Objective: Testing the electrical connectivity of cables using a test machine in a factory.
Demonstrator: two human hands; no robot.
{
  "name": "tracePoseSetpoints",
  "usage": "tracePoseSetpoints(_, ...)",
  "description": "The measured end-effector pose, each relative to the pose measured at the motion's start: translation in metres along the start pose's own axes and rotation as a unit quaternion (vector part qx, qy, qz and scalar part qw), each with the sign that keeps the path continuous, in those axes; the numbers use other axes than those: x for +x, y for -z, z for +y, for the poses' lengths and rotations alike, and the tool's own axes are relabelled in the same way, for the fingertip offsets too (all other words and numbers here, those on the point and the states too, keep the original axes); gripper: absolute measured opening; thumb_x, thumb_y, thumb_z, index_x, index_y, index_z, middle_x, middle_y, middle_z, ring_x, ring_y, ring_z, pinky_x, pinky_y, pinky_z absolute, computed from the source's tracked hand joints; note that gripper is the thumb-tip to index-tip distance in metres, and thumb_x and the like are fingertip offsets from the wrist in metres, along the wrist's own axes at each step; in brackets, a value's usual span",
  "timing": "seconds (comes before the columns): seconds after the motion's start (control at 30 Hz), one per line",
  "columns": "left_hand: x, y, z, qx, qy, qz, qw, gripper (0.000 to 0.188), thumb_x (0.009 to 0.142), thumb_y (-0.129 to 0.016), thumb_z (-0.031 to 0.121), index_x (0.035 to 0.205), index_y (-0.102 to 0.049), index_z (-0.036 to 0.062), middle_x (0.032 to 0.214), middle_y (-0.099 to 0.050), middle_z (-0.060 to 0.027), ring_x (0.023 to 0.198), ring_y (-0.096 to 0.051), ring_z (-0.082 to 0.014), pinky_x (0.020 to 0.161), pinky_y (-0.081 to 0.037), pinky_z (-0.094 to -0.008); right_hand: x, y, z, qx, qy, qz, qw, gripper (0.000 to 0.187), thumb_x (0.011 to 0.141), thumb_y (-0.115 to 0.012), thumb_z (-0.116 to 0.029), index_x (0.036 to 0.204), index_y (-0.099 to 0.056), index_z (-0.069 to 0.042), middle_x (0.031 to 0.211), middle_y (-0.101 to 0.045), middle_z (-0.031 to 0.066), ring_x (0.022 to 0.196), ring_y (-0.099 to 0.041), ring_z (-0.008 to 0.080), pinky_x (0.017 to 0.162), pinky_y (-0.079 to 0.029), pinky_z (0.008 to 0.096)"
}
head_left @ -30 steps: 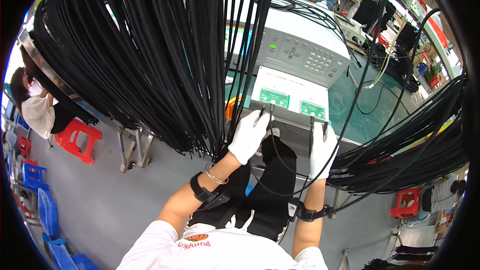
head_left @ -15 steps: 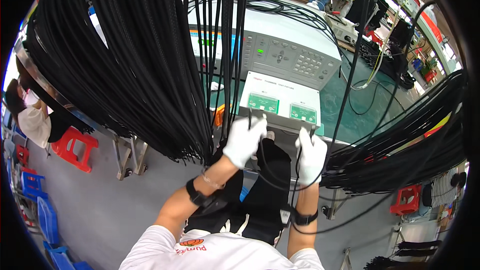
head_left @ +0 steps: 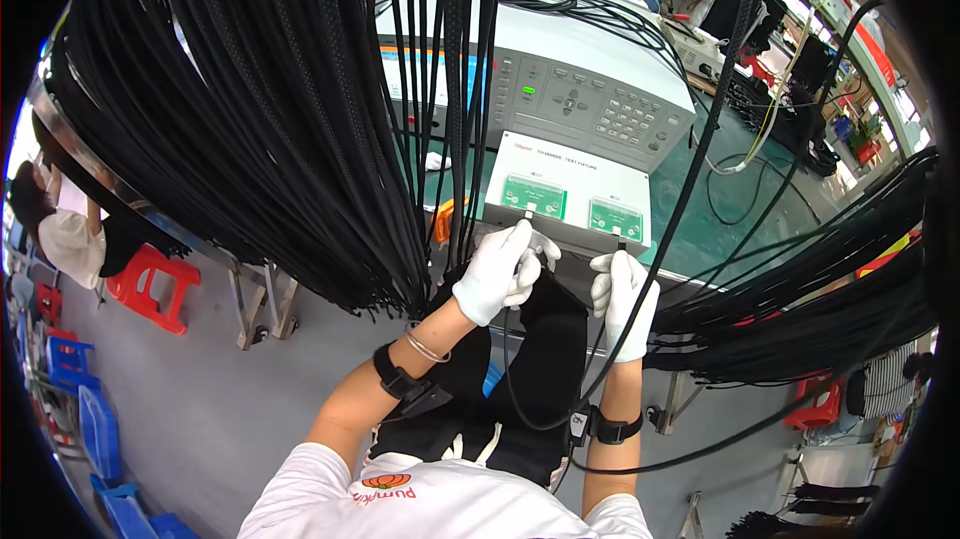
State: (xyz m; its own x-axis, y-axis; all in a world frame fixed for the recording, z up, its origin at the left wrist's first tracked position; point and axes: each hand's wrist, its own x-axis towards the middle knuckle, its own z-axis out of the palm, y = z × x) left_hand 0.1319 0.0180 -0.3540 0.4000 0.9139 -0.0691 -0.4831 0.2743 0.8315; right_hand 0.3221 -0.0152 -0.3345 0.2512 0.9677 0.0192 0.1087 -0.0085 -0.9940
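Observation:
My left hand, in a white glove, is closed in a pinch at the left socket of a white test fixture. Its fingertips cover most of one end of a black cable, which hangs in a loop below. My right hand, also gloved, pinches a black cable plug at the right socket. Green circuit boards under clear covers sit behind both sockets. Whether either plug is fully seated I cannot tell.
A grey tester with a keypad stands behind the fixture. Thick bundles of black cables hang at the left and lie at the right. An orange object sits left of the fixture. A seated person is at far left, near a red stool.
Both hands have moved forward, bringing the cable ends up to the fixture's two sockets. The view has shifted slightly, and the cable loop hangs differently.

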Motion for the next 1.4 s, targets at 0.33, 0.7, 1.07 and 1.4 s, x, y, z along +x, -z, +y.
tracePoseSetpoints(0.33, 0.007, -0.021, 0.007, -0.026, 0.0, 0.081, 0.996, 0.056, 0.107, -0.035, 0.039, 0.091, -0.064, -0.0058, 0.045, -0.038, 0.0017, 0.033, -0.025, -0.0074, 0.032, -0.022, -0.0224, 0.004, -0.003, 0.014, 0.104, 0.012, -0.041, 0.994, 0.042, 0.103, -0.051, -0.031, 0.086, -0.069, 0.004, 0.054, -0.055, 0.0024, 0.043, -0.046, 0.0071, 0.041, -0.035, 0.0212)
tracePoseSetpoints(0.7, 0.005, -0.008, -0.004, -0.012, -0.024, 0.066, 0.997, 0.05, 0.107, -0.035, 0.036, 0.111, -0.058, -0.0076, 0.062, -0.059, -0.0057, 0.042, -0.046, -0.0113, 0.043, -0.043, -0.0257, 0.0, -0.009, 0.01, 0.175, 0.002, -0.02, 0.984, 0.043, 0.104, -0.049, -0.03, 0.089, -0.07, 0.005, 0.056, -0.058, 0.0028, 0.043, -0.048, 0.0077, 0.04, -0.035, 0.0212)
tracePoseSetpoints(1.07, -0.082, -0.031, -0.036, 0.55, -0.283, -0.162, 0.769, 0.05, 0.05, -0.059, 0.013, 0.097, -0.056, -0.0018, 0.098, -0.055, -0.0177, 0.089, -0.051, -0.0388, 0.076, -0.04, -0.0444, -0.024, 0.013, -0.055, -0.206, 0.214, 0.102, 0.949, 0.025, 0.095, -0.053, -0.01, 0.107, -0.066, 0.007, 0.093, -0.07, 0.0108, 0.079, -0.064, 0.0114, 0.068, -0.05, 0.0226)
tracePoseSetpoints(1.4, -0.031, -0.078, -0.102, 0.628, -0.344, -0.201, 0.669, 0.067, 0.083, -0.062, 0.019, 0.14, -0.039, -0.0071, 0.143, -0.044, -0.0242, 0.137, -0.039, -0.039, 0.117, -0.026, -0.0476, -0.057, 0.043, -0.103, -0.172, 0.4, 0.138, 0.89, 0.05, 0.096, -0.048, 0.002, 0.144, -0.038, 0.007, 0.153, -0.038, 0.0171, 0.139, -0.04, 0.0244, 0.114, -0.031, 0.0381)
